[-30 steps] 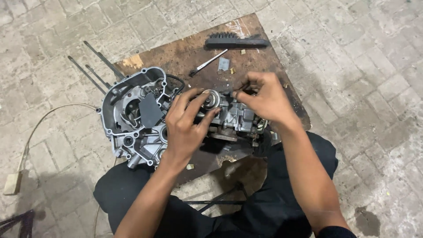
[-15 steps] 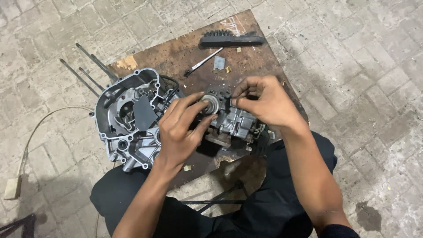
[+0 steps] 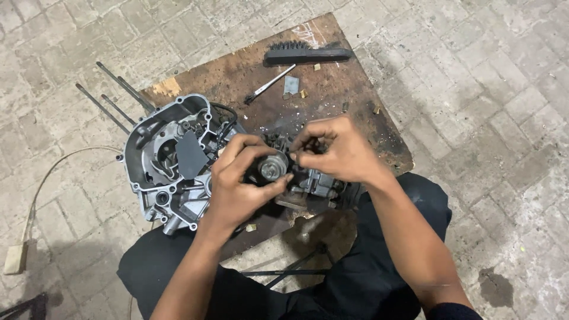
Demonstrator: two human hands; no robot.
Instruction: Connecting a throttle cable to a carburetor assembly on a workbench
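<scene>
Both hands meet over the middle of a grey cast-metal engine crankcase (image 3: 169,163) lying on a worn brown wooden board (image 3: 355,112). Left hand (image 3: 240,184) is closed around a small round steel gear-like part with a bright hub (image 3: 272,169); thumb and fingers wrap its rim, hub facing up. Right hand (image 3: 338,151) sits just beside it, fingertips (image 3: 296,159) pinched together at the part's right edge; what they pinch, if anything, is too small to tell. Beneath the right hand, a darker block of engine internals (image 3: 317,185), partly hidden.

Crankcase open side up, with a dark flat plate (image 3: 191,155) inside it. Three thin dark metal rods (image 3: 115,95) stick out from its upper left corner over the paving.

Far end of board: black long-handled brush (image 3: 308,54), bristles up. Near it a slim metal tool with a dark tip (image 3: 269,84), a small grey square scrap (image 3: 291,85), and scattered small brass-coloured bits (image 3: 376,109).

Pale cable (image 3: 56,172) curves across the grey brick paving (image 3: 504,77) at left, ending at a cream block (image 3: 15,259). Person's legs in black trousers (image 3: 349,278), board edge over them.
</scene>
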